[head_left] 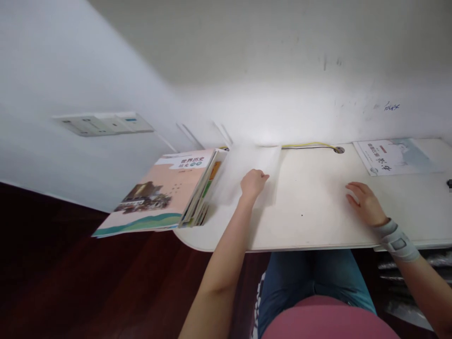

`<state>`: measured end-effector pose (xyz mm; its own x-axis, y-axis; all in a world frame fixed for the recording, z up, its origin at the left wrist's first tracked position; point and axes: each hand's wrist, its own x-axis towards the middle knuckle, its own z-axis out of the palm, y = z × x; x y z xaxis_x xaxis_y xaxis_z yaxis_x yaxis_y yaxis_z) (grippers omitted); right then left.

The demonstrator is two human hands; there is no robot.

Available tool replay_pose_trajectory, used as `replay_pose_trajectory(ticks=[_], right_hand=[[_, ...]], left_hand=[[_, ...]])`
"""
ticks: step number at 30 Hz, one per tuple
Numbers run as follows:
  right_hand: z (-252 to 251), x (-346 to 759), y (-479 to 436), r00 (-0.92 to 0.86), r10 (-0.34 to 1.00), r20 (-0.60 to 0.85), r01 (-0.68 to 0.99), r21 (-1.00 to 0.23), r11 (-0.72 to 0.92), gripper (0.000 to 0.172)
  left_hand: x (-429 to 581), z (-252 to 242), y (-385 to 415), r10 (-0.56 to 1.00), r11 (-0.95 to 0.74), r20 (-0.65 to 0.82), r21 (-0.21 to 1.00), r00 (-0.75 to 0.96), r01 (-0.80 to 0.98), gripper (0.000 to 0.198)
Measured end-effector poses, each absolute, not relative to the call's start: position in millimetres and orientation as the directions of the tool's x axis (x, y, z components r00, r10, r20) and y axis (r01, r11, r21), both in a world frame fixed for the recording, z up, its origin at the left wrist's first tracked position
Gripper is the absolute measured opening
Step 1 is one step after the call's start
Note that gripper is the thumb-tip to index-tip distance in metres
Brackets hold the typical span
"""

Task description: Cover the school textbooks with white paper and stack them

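My left hand (253,183) is closed, its fingers curled over a thin, pale, translucent sheet (235,174) on the white tabletop. The sheet is blurred on its left side, and whether the fingers grip it is hidden. My right hand (365,202), with a grey wrist brace (397,240) behind it, hovers over the tabletop with thumb and fingers apart, holding nothing. Left of the sheet lies a stack of books (165,188); its top cover is pink with a building picture and a green band.
Another thin book (400,157) lies at the back right of the table (310,221). A yellow and a black cable run along the wall to a round hole (339,149). Sockets (106,124) are on the left wall. The stack overhangs the table's rounded left end.
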<state>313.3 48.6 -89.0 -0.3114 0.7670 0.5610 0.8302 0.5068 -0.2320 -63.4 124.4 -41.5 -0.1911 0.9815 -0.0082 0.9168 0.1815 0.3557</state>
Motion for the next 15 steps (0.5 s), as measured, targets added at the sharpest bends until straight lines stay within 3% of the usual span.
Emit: replay_pose_trajectory(ticks=[6, 8, 11, 12, 13, 15], right_hand=[[-100.2, 278.6, 48.9, -0.464, 0.812, 0.354, 0.827, -0.157, 0.54, 0.043], [-102.5, 260.9, 45.3, -0.444, 0.814, 0.374, 0.812, -0.218, 0.542, 0.059], [-97.0, 218.3, 31.4, -0.387, 0.801, 0.456, 0.697, -0.424, 0.579, 0.095], [-92.9, 203.0, 25.5, -0.356, 0.802, 0.48, 0.645, -0.495, 0.582, 0.103], [-87.9, 189.4, 19.7, -0.291, 0.812, 0.506, 0.596, -0.569, 0.567, 0.105], [-76.5, 173.3, 10.5, -0.079, 0.81, 0.581, 0.503, -0.678, 0.536, 0.093]], left_hand=[[-66.3, -42.0, 127.9, 0.971, 0.175, 0.009, 0.657, -0.239, 0.734, 0.034], [-54.4, -32.8, 126.5, 0.964, 0.145, 0.037, 0.759, -0.264, 0.634, 0.032], [-16.3, -9.5, 115.4, 0.962, 0.059, 0.074, 0.885, -0.264, 0.461, 0.034], [-0.6, 0.3, 108.5, 0.968, 0.017, 0.081, 0.924, -0.238, 0.382, 0.034], [14.5, 10.6, 100.0, 0.982, -0.063, 0.086, 0.988, -0.169, 0.139, 0.034], [38.0, 31.4, 79.8, 0.994, -0.111, 0.11, 0.968, -0.017, -0.227, 0.037]])
